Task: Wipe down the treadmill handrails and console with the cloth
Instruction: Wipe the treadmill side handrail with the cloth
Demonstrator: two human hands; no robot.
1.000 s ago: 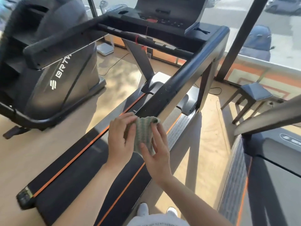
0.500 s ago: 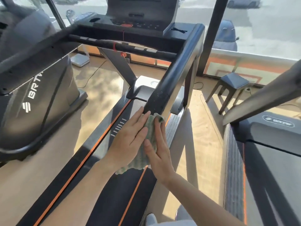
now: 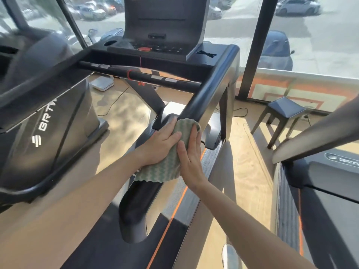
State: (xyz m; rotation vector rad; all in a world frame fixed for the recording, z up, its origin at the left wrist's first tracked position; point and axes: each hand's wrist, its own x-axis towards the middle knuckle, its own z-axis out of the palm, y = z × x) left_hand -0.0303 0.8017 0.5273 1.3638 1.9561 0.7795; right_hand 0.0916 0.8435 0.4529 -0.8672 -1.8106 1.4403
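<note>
A green-and-white wavy cloth [image 3: 171, 158] is draped over the treadmill's right handrail [image 3: 206, 98], a dark bar with a silver outer side. My left hand [image 3: 161, 144] presses the cloth against the rail's inner side with fingers flat. On the outer side, my right hand [image 3: 190, 158] presses it from the right. The rail's rounded near end [image 3: 136, 210] sticks out below the cloth. Farther up stands the black console [image 3: 163, 26] with a red button [image 3: 144, 49]. A black crossbar [image 3: 139, 74] runs under it, and the left handrail [image 3: 38, 84] is at the left.
Another dark machine [image 3: 48, 133] stands close at left. A second treadmill [image 3: 320, 181] with its silver rail is at right. A grey stool [image 3: 285, 111] sits by the window wall. The belt with orange stripe [image 3: 169, 220] lies below. A white scale [image 3: 102, 83] rests on the wooden floor.
Both hands and the cloth have slid up the right handrail, away from its near end, which is now exposed below them. The view has moved forward toward the console.
</note>
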